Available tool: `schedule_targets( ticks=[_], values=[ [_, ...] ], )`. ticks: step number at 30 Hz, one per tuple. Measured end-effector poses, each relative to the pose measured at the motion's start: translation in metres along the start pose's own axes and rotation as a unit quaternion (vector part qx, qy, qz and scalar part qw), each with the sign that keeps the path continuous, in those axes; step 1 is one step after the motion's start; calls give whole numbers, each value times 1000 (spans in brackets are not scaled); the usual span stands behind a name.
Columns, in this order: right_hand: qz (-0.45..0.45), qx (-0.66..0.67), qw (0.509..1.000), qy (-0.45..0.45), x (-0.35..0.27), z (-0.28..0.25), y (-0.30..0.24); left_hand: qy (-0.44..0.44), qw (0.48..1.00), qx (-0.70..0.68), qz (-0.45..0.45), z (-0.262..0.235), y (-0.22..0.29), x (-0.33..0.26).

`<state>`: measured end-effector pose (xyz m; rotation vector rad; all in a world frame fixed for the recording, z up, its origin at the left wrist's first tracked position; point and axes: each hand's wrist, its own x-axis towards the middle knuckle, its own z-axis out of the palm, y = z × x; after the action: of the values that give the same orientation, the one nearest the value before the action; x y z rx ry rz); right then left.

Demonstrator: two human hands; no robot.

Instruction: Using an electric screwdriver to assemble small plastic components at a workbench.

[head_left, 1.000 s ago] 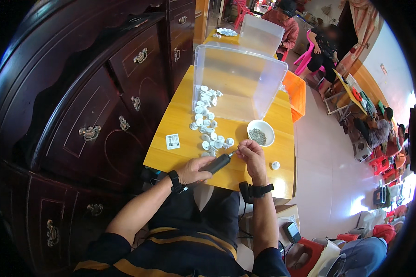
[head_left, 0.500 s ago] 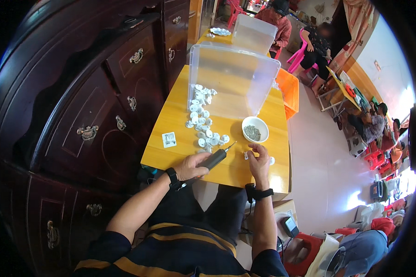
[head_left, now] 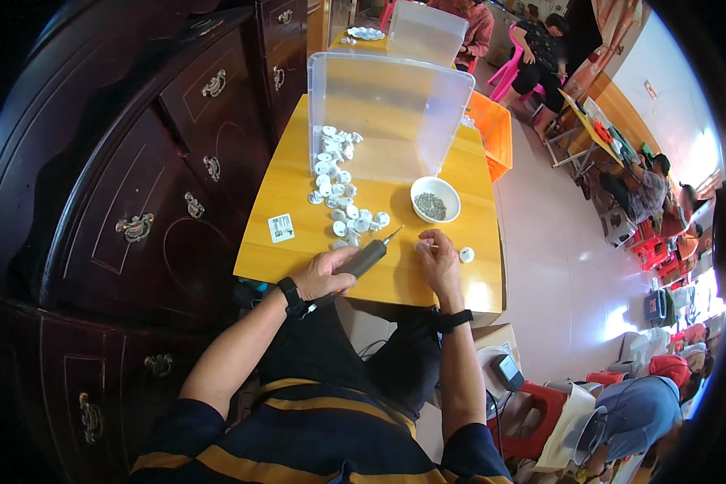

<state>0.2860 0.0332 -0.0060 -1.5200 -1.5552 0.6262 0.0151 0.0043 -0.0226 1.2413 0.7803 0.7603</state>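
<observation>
In my left hand (head_left: 324, 274) is a dark grey electric screwdriver (head_left: 365, 260), its thin bit angled up and to the right over the table. My right hand (head_left: 441, 264) has its fingers closed on a small white plastic part (head_left: 423, 245), mostly covered by the fingertips. The bit points toward the space between that hand and a white bowl (head_left: 453, 203) of small metal screws (head_left: 430, 207). Just right of my right hand lies a single round white plastic part (head_left: 466, 255). A loose heap of similar white parts (head_left: 339, 182) stretches away beyond the screwdriver.
A clear plastic bin (head_left: 391, 113) stands at the far side of the yellow table (head_left: 286, 194). A printed white card (head_left: 281, 228) lies at the left. An orange crate (head_left: 492, 133) sits beyond the right edge. Dark wooden drawers (head_left: 137, 185) flank the left. Other people sit farther off.
The view has shifted, so the table and its contents appear higher and slightly left. Both hands keep their holds, with little movement relative to the table.
</observation>
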Motion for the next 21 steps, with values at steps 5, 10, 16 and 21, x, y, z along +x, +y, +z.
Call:
schedule_targets(
  ticks=[5, 10, 16, 21],
  values=[
    [51, 114, 992, -32, 3, 13, 8, -1, 1000, 26, -4, 1, 6, 1],
    [111, 176, 978, -19, 5, 16, 7, -25, 998, 53, -26, 1, 12, 5],
    [125, 211, 969, 7, 1, 22, 5, -15, 994, 90, -53, 4, 12, 6],
    [110, 199, 974, -1, 1, 23, 10, -26, 994, 95, -54, 9, 16, 12]
  ],
)
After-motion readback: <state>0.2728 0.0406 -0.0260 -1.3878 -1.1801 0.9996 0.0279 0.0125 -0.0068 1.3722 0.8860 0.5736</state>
